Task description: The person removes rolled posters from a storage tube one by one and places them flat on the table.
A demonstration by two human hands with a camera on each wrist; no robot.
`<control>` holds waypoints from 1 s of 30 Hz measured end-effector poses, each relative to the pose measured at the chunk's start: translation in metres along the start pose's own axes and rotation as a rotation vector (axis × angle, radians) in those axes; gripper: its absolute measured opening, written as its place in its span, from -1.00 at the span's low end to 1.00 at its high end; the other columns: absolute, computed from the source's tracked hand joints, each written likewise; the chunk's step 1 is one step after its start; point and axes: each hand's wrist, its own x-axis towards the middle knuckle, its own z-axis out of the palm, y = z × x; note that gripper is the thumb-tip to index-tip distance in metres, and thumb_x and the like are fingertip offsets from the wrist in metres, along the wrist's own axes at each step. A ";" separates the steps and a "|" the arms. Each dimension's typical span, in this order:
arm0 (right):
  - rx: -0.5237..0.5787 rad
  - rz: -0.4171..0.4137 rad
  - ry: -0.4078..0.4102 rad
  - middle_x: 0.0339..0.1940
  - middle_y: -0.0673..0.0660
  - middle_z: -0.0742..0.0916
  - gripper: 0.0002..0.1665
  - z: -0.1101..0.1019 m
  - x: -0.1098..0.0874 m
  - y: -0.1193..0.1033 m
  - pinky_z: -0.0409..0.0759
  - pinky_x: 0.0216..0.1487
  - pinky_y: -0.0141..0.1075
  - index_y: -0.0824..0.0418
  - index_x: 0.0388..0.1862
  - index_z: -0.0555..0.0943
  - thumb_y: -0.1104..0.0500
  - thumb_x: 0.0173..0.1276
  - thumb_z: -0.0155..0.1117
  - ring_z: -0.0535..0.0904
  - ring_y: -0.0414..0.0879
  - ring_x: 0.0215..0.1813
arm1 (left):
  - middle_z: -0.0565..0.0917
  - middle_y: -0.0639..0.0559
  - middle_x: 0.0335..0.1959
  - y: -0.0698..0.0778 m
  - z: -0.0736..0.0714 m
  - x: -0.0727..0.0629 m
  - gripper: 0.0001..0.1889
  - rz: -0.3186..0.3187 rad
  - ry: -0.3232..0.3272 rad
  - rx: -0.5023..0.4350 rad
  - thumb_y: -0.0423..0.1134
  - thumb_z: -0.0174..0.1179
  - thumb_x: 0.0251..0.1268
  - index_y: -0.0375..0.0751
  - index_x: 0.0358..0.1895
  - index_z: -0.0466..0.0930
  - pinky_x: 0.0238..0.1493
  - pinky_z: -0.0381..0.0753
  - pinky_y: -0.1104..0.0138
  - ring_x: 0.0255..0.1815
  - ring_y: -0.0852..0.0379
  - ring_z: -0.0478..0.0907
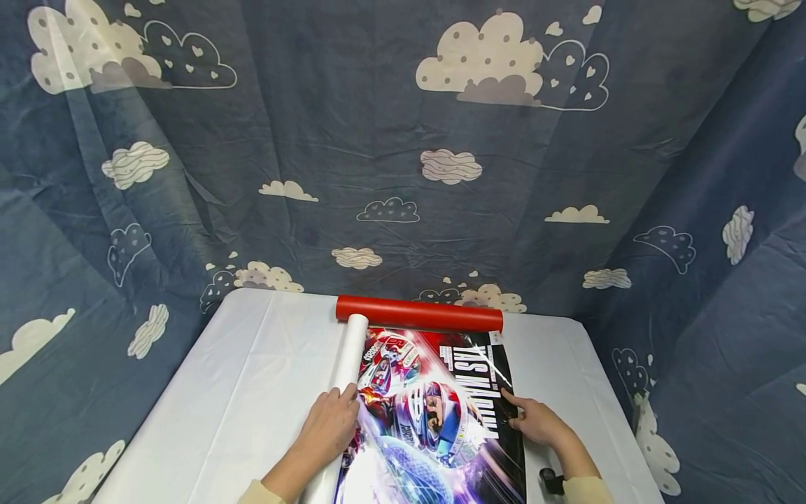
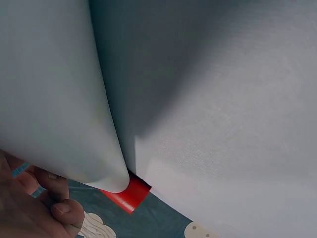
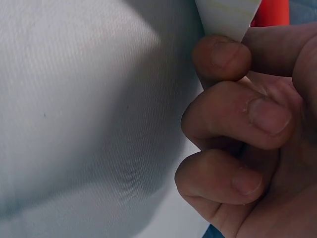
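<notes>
A glossy poster (image 1: 434,420) with a helmeted racing driver and large white lettering lies partly unrolled on the white table. Along its left side the rest forms a white roll (image 1: 350,353), its blank back outward. My left hand (image 1: 330,423) holds this roll near its middle; in the left wrist view, bent fingers (image 2: 62,206) show beside the roll. My right hand (image 1: 541,422) pinches the poster's right edge, thumb on the printed face. The right wrist view shows a fingertip (image 3: 228,57) at the poster's white underside, the other fingers curled below it.
A red roll (image 1: 418,313) lies crosswise at the table's back, just beyond the poster's far edge. A small black object (image 1: 552,481) sits by the right wrist. Dark blue cloth (image 1: 378,126) with cloud prints hangs behind and beside the white table (image 1: 239,392).
</notes>
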 end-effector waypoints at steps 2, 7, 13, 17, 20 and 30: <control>0.005 -0.002 0.001 -0.60 0.00 0.44 -0.16 -0.001 0.000 0.002 0.38 -0.18 -0.20 0.18 0.61 0.41 0.26 0.34 0.39 0.34 -0.09 -0.46 | 0.63 0.07 -0.08 -0.001 0.001 -0.001 -0.79 0.001 0.000 0.006 -0.17 0.53 -0.03 -0.13 -0.35 0.73 -0.43 0.29 0.34 -0.42 0.14 0.37; 0.004 -0.016 0.009 -0.58 0.00 0.43 -0.16 -0.003 -0.002 0.010 0.37 -0.21 -0.19 0.21 0.60 0.42 0.26 0.33 0.39 0.33 -0.07 -0.46 | 0.64 0.07 -0.07 -0.003 0.000 -0.004 -0.84 0.000 -0.006 0.000 -0.21 0.47 -0.03 -0.13 -0.34 0.74 -0.42 0.31 0.31 -0.41 0.11 0.38; 0.004 -0.009 0.003 -0.60 -0.01 0.44 -0.16 -0.008 -0.006 0.013 0.38 -0.19 -0.19 0.21 0.60 0.41 0.25 0.32 0.39 0.35 -0.07 -0.45 | 0.59 0.06 -0.12 -0.007 -0.002 -0.006 -0.83 0.001 0.036 -0.011 -0.18 0.48 -0.02 -0.12 -0.42 0.69 -0.43 0.27 0.32 -0.44 0.12 0.35; 0.006 -0.008 -0.004 -0.60 -0.01 0.44 -0.16 -0.011 -0.007 0.016 0.38 -0.18 -0.18 0.23 0.59 0.40 0.24 0.32 0.39 0.34 -0.07 -0.45 | 0.61 0.04 -0.10 -0.009 -0.003 -0.006 -0.70 -0.012 0.019 -0.019 -0.04 0.58 -0.02 -0.10 -0.37 0.68 -0.41 0.30 0.33 -0.39 0.12 0.40; 0.010 0.005 -0.011 -0.62 -0.03 0.41 -0.16 -0.012 -0.006 0.018 0.34 -0.24 -0.22 0.25 0.60 0.38 0.26 0.34 0.38 0.32 -0.11 -0.49 | 0.60 0.04 -0.08 -0.009 -0.003 -0.006 -0.61 -0.024 -0.006 -0.019 0.03 0.64 -0.07 -0.09 -0.33 0.68 -0.40 0.31 0.33 -0.36 0.12 0.43; -0.010 0.021 -0.020 -0.48 0.07 0.57 -0.16 -0.018 -0.006 0.024 0.48 -0.09 -0.08 0.25 0.60 0.38 0.25 0.35 0.38 0.45 -0.02 -0.34 | 0.58 0.06 -0.09 -0.011 -0.005 -0.008 -0.74 -0.014 0.011 0.002 -0.15 0.58 -0.09 -0.06 -0.37 0.67 -0.44 0.17 0.37 -0.41 0.15 0.37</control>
